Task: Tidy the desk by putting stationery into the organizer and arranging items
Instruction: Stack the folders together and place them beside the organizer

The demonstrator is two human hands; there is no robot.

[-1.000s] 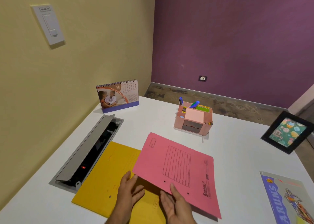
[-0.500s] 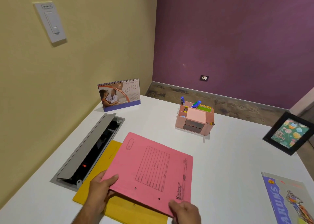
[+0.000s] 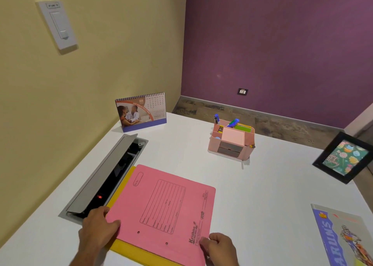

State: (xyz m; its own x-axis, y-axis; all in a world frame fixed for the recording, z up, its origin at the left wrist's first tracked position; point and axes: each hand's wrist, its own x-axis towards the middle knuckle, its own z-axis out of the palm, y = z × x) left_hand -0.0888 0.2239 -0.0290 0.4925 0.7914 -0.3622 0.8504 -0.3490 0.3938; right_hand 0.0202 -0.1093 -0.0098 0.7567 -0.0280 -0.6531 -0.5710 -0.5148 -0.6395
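Note:
A pink file folder (image 3: 161,209) lies on top of a yellow folder (image 3: 129,247) at the near left of the white desk (image 3: 262,195). Only the yellow folder's left and near edges show. My left hand (image 3: 97,226) grips the pink folder's left near corner with the thumb on top. My right hand (image 3: 219,247) pinches its right near corner. The pink desk organizer (image 3: 232,142) stands in the middle back, apart from both hands, with pens, a sticky-note pad and other stationery in it.
An open grey cable tray (image 3: 105,177) is set into the desk just left of the folders. A desk calendar (image 3: 141,112) stands at the back left, a black photo frame (image 3: 345,157) at the right, and a blue book (image 3: 343,235) at the near right edge.
Both hands have moved the pink folder left and down, turning it until it lies nearly square over the yellow folder. My left hand shifted to its left corner, my right to its right corner.

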